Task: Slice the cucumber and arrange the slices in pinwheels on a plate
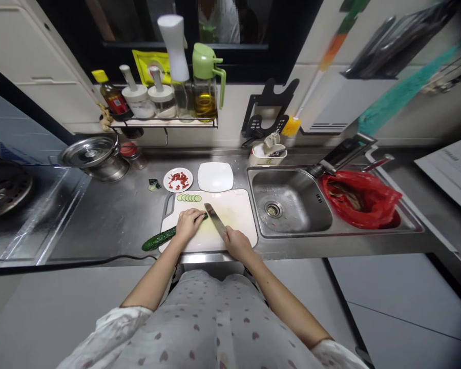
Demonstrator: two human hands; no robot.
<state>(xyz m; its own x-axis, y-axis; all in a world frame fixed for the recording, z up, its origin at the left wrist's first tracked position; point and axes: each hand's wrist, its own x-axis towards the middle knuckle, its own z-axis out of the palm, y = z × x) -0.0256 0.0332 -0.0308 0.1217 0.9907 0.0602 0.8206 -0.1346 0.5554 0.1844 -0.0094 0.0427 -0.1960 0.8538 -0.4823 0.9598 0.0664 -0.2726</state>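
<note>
A long green cucumber (pixel 159 239) lies slantwise over the left front of a white cutting board (pixel 238 215). My left hand (pixel 189 224) is closed over it near its right end. In my right hand (pixel 237 243) is the handle of a kitchen knife (pixel 214 218); its blade points away from me and stands at the cucumber's cut end. Whether the edge touches the cucumber I cannot tell. A row of overlapping cucumber slices (pixel 189 198) rests at the board's upper left.
Behind the board stand a plate of chopped red pieces (pixel 178 180) and a white square plate (pixel 215 177). A sink (pixel 292 202) lies to the right, with a red plastic bag (pixel 361 200) beyond. A lidded steel pot (pixel 96 156) stands left, and bottles line a rack (pixel 165 123).
</note>
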